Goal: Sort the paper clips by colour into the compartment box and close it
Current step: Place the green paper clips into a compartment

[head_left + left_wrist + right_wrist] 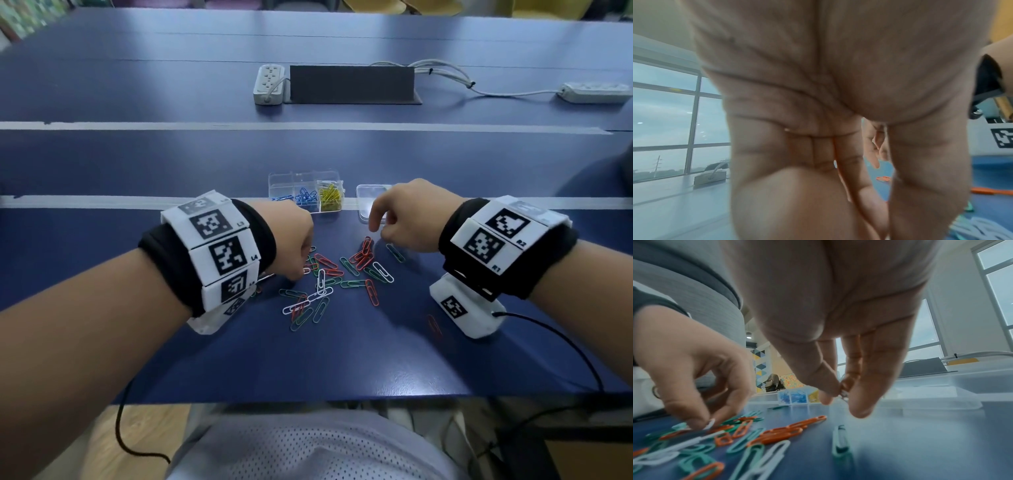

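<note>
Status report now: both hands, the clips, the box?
Right hand pinches a red clip. Left hand on pile, grip unclear. Box open, blue and yellow sorted. Nothing blocking.

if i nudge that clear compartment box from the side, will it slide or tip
The compartment box would probably slide: it looks low, wide and flat-bottomed on the smooth blue table. It likely weighs little, being thin clear plastic with only blue clips and yellow clips inside, which may rattle.

Loose paper clips (329, 281) lying scattered on table (394, 359), between left hand (291, 240) and right hand (404, 219). Compartment box (305, 192) sitting behind clips; lid (368, 202) lying just right of box, behind right hand.
</note>
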### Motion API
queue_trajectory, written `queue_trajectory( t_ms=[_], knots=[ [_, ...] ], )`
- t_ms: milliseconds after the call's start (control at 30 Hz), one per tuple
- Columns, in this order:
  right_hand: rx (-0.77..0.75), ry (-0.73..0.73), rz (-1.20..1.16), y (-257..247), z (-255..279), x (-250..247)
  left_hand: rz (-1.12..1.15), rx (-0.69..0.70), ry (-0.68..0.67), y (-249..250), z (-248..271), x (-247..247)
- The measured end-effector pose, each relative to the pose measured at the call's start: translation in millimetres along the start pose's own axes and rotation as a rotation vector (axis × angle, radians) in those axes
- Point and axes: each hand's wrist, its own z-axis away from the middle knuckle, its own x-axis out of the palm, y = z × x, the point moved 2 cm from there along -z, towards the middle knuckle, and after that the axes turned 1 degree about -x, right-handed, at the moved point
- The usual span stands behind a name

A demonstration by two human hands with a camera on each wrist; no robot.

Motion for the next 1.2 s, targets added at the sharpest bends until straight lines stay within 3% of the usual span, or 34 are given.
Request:
queue_trajectory(
  t_ms=[267, 667, 867, 1000, 1200],
  knots=[
    [-0.041, -0.078, 0.004, -7, 26, 12, 0.215, 0.019, 0.034, -14, 13, 0],
    [-0.036, -0.081, -0.025, -14, 19, 10, 0.371, 0.000, -0.027, -12, 22, 11],
    [-0.219, 0.003, -0.013, -41, 20, 5, 0.311, 0.046, -0.079, -16, 32, 21],
    [-0.381, -0.063, 0.044, -65, 24, 10, 0.193, 0.082, -0.005, -15, 32, 26],
    [-0.511, -0.154, 0.137, -80, 22, 23, 0.223, 0.120, 0.022, -16, 33, 28]
  ],
)
